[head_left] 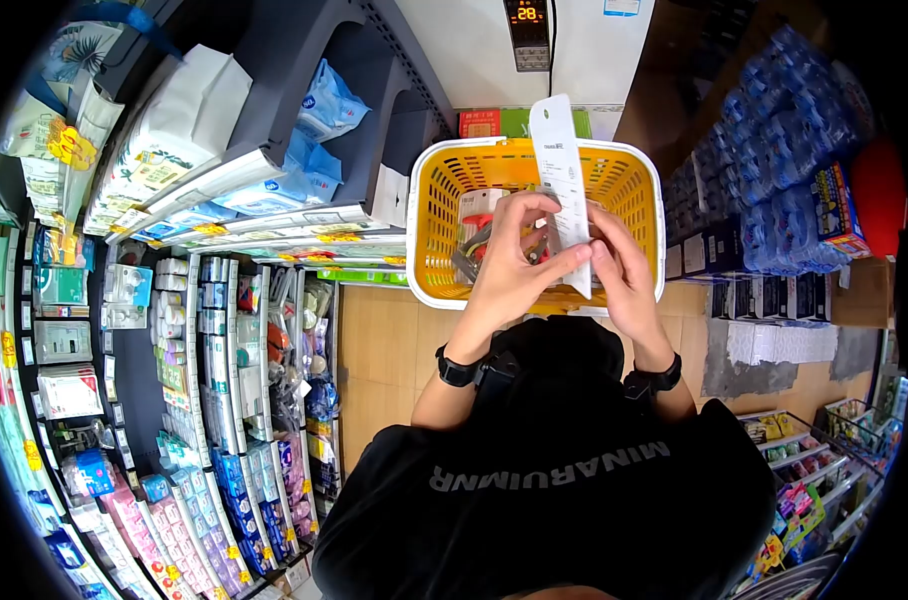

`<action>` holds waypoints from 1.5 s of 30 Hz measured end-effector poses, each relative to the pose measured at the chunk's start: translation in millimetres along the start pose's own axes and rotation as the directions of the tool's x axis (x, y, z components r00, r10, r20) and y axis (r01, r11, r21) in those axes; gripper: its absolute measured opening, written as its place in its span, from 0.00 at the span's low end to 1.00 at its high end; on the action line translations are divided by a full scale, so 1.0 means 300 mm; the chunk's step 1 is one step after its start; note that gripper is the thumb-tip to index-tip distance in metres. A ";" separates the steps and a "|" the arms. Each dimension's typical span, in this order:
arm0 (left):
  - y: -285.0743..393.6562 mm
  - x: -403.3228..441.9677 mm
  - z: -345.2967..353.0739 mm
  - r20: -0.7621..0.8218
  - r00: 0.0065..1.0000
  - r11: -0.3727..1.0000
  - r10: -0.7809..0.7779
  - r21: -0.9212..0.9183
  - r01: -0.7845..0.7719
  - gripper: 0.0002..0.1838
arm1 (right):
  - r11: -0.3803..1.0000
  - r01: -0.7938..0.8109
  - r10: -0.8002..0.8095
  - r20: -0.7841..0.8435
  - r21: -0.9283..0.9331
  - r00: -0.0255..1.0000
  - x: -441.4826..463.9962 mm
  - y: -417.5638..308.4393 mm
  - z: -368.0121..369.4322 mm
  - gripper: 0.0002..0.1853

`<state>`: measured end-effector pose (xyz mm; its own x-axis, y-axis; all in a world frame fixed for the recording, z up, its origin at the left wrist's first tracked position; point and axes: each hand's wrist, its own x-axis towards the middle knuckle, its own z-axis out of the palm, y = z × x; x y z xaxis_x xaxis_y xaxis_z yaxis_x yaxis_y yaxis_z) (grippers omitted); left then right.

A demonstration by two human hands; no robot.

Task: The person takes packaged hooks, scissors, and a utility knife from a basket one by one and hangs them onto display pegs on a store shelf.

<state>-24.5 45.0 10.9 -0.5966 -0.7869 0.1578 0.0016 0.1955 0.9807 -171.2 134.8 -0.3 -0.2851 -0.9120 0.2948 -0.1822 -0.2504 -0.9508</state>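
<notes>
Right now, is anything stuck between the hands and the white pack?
Nothing I can see: the left hand and right hand are both at the pack, on its lower part. The basket is underneath, not in between.

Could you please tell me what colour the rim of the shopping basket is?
The basket's rim is white, showing best in the head view.

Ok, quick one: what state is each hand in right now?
Left hand: closed, holding the white printed package with thumb and fingers.
Right hand: closed on the same package, at its near end.
</notes>
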 end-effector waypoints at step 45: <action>-0.012 -0.195 -0.271 -0.275 0.943 0.915 -0.190 -0.397 0.068 0.08 | 0.965 -0.123 0.112 0.059 0.234 0.992 0.070 0.009 0.177 0.07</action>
<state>75.5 42.7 7.6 -0.3422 -0.9396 -0.0055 0.2792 -0.1072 0.9542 -127.7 97.9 -1.6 -0.2475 -0.9520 0.1800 0.0791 -0.2050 -0.9756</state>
